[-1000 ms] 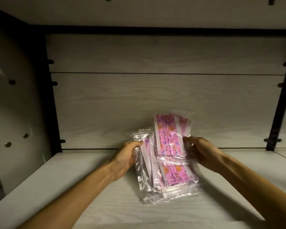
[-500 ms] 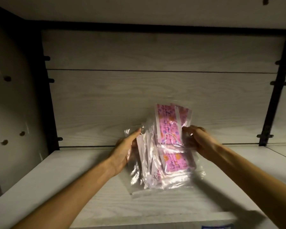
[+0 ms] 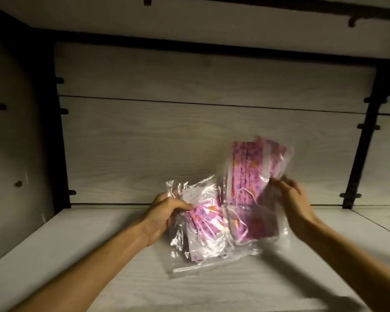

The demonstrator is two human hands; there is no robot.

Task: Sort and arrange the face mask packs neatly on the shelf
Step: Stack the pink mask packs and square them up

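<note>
On the pale wood shelf [image 3: 81, 251], my left hand [image 3: 161, 216] grips a bundle of clear mask packs [image 3: 203, 224] while my right hand [image 3: 289, 200] pinches an upright pink pack [image 3: 250, 172] just right of it.

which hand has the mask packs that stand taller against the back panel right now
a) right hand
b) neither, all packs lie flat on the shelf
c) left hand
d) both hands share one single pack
a) The right hand holds the taller pink packs upright in front of the back panel, while the left hand grips a lower, tilted bundle resting on the shelf.
</note>
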